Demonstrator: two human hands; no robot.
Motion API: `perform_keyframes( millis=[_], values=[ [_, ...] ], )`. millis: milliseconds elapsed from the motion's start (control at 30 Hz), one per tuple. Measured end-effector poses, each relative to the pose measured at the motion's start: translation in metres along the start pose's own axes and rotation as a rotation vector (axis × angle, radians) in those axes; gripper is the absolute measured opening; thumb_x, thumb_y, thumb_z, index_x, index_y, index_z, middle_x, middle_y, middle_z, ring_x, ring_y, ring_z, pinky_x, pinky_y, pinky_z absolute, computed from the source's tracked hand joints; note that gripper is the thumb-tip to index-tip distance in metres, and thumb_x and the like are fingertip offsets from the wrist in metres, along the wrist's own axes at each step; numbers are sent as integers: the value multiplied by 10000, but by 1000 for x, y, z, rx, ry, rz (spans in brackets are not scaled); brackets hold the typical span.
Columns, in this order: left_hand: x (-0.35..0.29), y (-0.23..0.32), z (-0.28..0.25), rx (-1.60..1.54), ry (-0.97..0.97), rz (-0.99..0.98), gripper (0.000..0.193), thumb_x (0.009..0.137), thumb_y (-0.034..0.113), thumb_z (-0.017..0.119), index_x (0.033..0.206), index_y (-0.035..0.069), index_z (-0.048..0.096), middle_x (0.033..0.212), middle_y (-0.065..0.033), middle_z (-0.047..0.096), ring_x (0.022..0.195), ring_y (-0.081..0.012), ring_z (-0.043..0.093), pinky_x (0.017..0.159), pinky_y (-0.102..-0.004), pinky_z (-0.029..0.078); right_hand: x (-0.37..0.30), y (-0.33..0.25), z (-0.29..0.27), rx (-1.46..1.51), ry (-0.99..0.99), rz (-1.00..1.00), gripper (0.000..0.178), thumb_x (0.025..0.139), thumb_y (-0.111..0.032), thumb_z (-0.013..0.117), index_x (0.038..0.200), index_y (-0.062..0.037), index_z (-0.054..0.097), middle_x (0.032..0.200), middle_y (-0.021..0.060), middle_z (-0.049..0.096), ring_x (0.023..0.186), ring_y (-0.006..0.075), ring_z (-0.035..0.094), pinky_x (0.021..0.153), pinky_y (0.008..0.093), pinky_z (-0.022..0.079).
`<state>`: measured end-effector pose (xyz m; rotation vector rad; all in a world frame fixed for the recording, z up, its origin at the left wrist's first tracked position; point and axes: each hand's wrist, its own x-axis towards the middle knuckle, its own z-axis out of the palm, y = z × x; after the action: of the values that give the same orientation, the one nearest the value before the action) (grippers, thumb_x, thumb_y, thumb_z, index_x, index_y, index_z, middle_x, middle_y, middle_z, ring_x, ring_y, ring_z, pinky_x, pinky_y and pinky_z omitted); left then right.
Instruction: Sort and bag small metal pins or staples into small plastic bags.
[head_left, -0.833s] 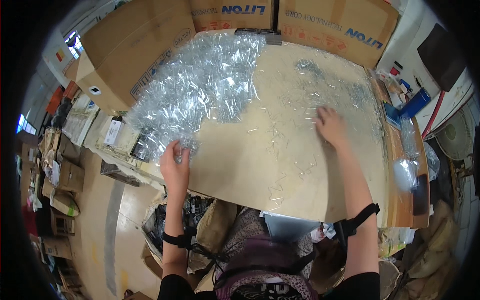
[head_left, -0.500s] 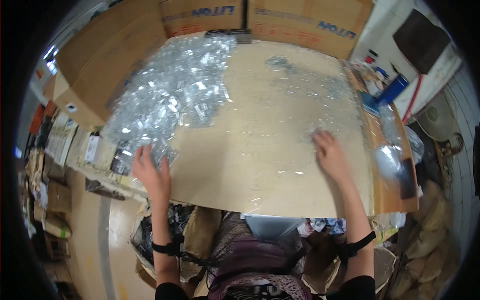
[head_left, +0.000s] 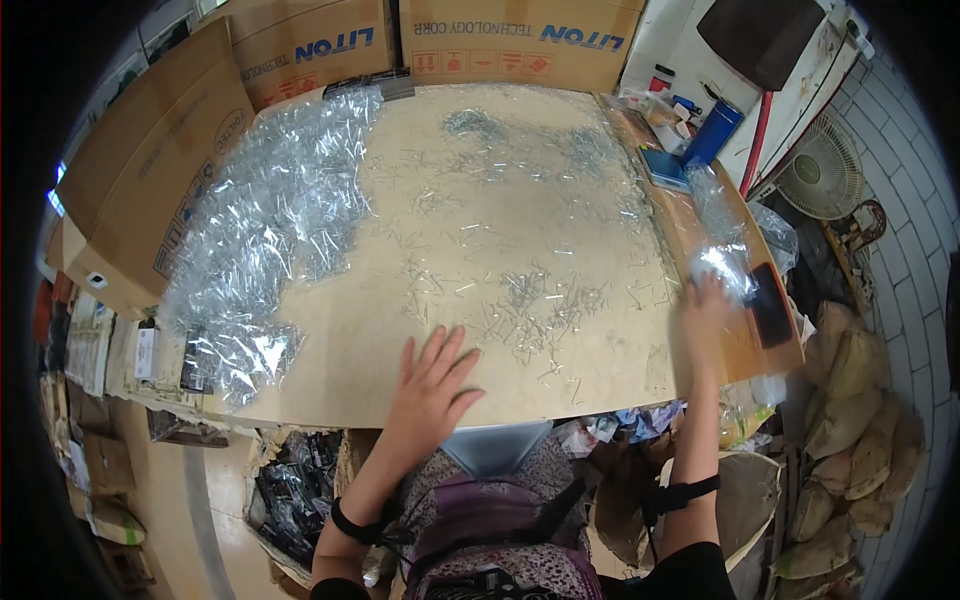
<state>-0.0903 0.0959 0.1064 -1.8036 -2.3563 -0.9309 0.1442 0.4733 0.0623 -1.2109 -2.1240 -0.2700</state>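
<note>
My left hand (head_left: pixel 435 385) lies over the near middle of the tan tabletop (head_left: pixel 340 370), fingers spread and nothing in them. Just beyond it, small thin metal pins (head_left: pixel 530 300) are scattered in a loose patch. At the right edge my right hand (head_left: pixel 708 315) reaches to a shiny clear plastic bag (head_left: pixel 722 268) on the wooden ledge (head_left: pixel 725 350). Motion smears its fingers, so their grip on the bag cannot be made out. A wide heap of glossy clear plastic pieces (head_left: pixel 275 200) covers the table's left side.
Cardboard boxes (head_left: pixel 515 45) wall the back and left. On the right ledge are a dark phone (head_left: pixel 770 305), a blue cylindrical bottle (head_left: pixel 713 133) and a small blue box (head_left: pixel 663 168). More pins (head_left: pixel 590 150) lie at the far right. A fan (head_left: pixel 820 168) and sacks (head_left: pixel 850 430) stand beyond.
My left hand has left the near end of the plastic heap and moved right to the table's front middle. My right hand has gone from the tabletop to the right ledge. The view has shifted.
</note>
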Motion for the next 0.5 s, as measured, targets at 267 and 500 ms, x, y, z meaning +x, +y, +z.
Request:
perform_keyframes(
  millis=[267, 500],
  values=[
    [-9, 16, 8, -21, 176, 5, 469, 814, 210, 660, 1236, 55, 529, 1380, -148, 415, 1331, -324, 311, 1088, -509, 197, 0, 7, -21, -38, -24, 40, 223, 813, -182, 583, 934, -18, 674, 833, 175, 669, 806, 343, 643, 864, 403, 435],
    [-45, 48, 12, -427, 283, -57, 524, 783, 217, 694, 1247, 49, 517, 1368, -171, 409, 1302, -334, 347, 1076, -489, 255, -56, -106, -114, 982, -314, 37, 119, 829, -81, 583, 887, 23, 584, 857, 102, 571, 840, 217, 544, 768, 309, 421]
  ],
)
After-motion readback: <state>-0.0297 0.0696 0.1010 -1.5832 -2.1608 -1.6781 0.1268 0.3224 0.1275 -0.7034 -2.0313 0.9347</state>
